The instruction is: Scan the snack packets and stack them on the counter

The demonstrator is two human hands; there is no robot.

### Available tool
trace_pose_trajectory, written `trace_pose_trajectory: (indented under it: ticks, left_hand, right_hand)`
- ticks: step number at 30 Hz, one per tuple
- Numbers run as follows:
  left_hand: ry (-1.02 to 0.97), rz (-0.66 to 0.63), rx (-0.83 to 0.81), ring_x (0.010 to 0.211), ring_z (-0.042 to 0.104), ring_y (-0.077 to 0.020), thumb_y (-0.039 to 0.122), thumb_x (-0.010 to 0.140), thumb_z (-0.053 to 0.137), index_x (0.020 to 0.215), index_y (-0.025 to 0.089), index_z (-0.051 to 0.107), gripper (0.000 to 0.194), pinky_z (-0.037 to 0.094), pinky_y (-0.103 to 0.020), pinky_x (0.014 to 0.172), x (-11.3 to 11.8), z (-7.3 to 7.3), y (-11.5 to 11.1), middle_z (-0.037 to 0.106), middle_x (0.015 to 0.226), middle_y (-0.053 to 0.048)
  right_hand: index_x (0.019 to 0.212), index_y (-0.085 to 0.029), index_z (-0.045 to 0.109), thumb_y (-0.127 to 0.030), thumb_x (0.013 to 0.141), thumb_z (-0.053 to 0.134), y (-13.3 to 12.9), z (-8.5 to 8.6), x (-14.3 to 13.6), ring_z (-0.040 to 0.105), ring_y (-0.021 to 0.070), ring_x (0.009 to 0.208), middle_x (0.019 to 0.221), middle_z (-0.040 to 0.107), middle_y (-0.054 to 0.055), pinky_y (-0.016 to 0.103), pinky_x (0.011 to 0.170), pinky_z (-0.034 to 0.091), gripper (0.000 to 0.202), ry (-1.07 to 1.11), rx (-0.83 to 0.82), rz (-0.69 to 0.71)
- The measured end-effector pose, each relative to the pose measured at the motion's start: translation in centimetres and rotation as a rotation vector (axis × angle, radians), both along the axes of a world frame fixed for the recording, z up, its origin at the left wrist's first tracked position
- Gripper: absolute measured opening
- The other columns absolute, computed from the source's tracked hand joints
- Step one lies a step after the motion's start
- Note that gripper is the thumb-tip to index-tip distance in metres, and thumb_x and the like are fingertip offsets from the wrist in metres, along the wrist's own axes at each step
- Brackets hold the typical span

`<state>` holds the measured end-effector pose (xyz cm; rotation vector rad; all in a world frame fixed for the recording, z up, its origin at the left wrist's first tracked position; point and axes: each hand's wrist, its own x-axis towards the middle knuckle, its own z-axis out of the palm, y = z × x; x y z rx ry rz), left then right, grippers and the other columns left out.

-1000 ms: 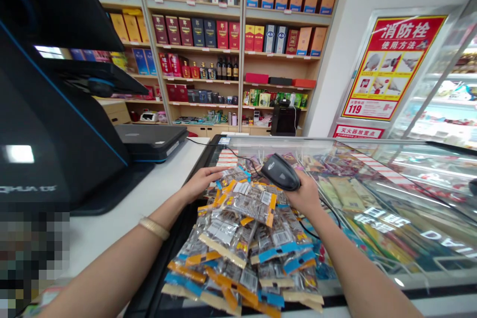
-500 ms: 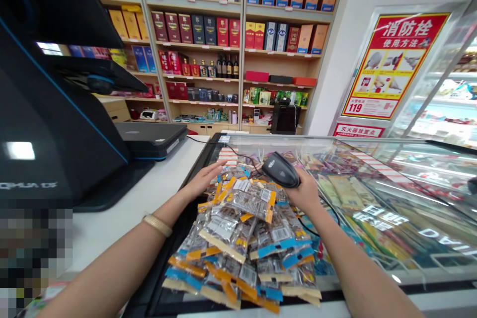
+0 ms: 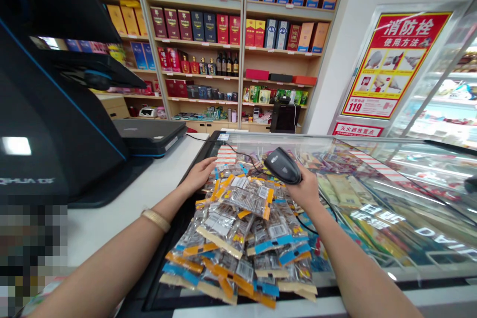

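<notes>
So the bagged snacks are in a loose pile (image 3: 238,238) on the glass lid of the freezer (image 3: 372,273), right in front of the person and between the forearms. The pile stretches from between the two hands back toward the body, so most of it lies on the near side of them, with its long way roughly along the forearms. The top bag (image 3: 248,196) goes the other way: its long axis runs left to right, right end tipped a bit toward the person, barcode side up. Left hand (image 3: 200,175) is at the far left edge of the pile, fingers stretched out and loosely together, not pinching anything I can see; can't tell if the fingertips actually touch a bag. Right hand (image 3: 306,190) is just off the far right side, wrapped around the scanner (image 3: 283,165), whose nose points away and to the left, past the top bag rather than down at it. Neither hand is clearly nearer that bag imo, but the left is the free one.
</notes>
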<state>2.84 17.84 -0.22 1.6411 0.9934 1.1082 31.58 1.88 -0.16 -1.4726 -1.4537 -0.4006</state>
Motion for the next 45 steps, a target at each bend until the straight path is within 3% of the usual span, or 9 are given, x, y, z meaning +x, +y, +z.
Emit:
trace_pose_trajectory:
  ticks: [4,9,18,22,30,35,45]
  left_hand:
    - [-0.042,0.162,0.014,0.080,0.064,-0.0231,0.050,0.066,0.065,0.089,0.016,0.071,0.042,0.051,-0.034,0.074,-0.4,-0.2,0.9,0.071,0.080,-0.007]
    - [-0.049,0.304,0.080,0.068,0.059,-0.0194,0.046,0.067,0.061,0.072,0.018,0.069,0.029,0.049,-0.031,0.068,-0.7,-0.4,1.5,0.065,0.069,-0.003]
    - [0.015,0.263,0.049,0.061,0.052,-0.0169,0.046,0.060,0.063,0.061,0.019,0.065,0.028,0.045,-0.030,0.062,-1.1,-0.1,0.8,0.061,0.061,-0.003]
    - [0.127,0.232,0.069,0.060,0.051,-0.0165,0.044,0.060,0.061,0.062,0.018,0.066,0.026,0.042,-0.029,0.059,-0.9,0.2,0.2,0.062,0.060,-0.004]
    - [0.177,0.302,0.029,0.054,0.048,-0.0154,0.041,0.056,0.062,0.058,0.018,0.064,0.023,0.039,-0.027,0.052,-0.6,0.6,0.3,0.059,0.054,-0.003]
    - [0.167,0.255,0.001,0.054,0.050,-0.0144,0.042,0.057,0.064,0.060,0.018,0.064,0.024,0.040,-0.026,0.051,-0.8,0.5,-0.1,0.060,0.057,-0.004]
    - [0.194,0.213,0.066,0.056,0.054,-0.0154,0.043,0.061,0.063,0.064,0.017,0.067,0.026,0.044,-0.027,0.057,-1.0,0.2,0.5,0.063,0.060,-0.004]
  right_hand:
    - [0.088,-0.020,0.066,-0.034,0.070,0.056,0.2,-0.2,0.5,0.065,0.0238,0.073,0.081,0.071,0.007,0.032,0.065,0.049,0.025,0.036,0.055,-0.079]
    - [0.086,-0.020,0.067,-0.034,0.070,0.055,0.4,-0.6,1.2,0.065,0.0244,0.074,0.081,0.071,0.008,0.031,0.065,0.048,0.025,0.013,0.020,-0.148]
    - [0.097,-0.021,0.068,-0.030,0.066,0.060,0.9,-1.0,1.5,0.067,0.0290,0.084,0.092,0.072,0.009,0.035,0.067,0.049,0.034,0.023,-0.106,-0.198]
    - [0.099,-0.022,0.068,-0.028,0.067,0.062,0.9,-1.1,1.6,0.067,0.0277,0.085,0.095,0.072,0.009,0.033,0.067,0.049,0.032,0.025,-0.109,-0.183]
    - [0.096,-0.025,0.068,-0.028,0.069,0.064,0.7,-0.6,1.1,0.067,0.0235,0.088,0.097,0.072,0.004,0.030,0.071,0.048,0.027,0.072,-0.219,-0.188]
    - [0.103,-0.024,0.067,-0.028,0.071,0.063,0.5,-0.5,1.0,0.065,0.0233,0.095,0.104,0.071,0.006,0.029,0.076,0.047,0.032,0.029,-0.285,-0.194]
    - [0.107,-0.024,0.067,-0.033,0.074,0.062,0.2,-0.2,1.1,0.066,0.0261,0.096,0.105,0.071,0.007,0.031,0.073,0.047,0.035,0.009,-0.326,-0.253]
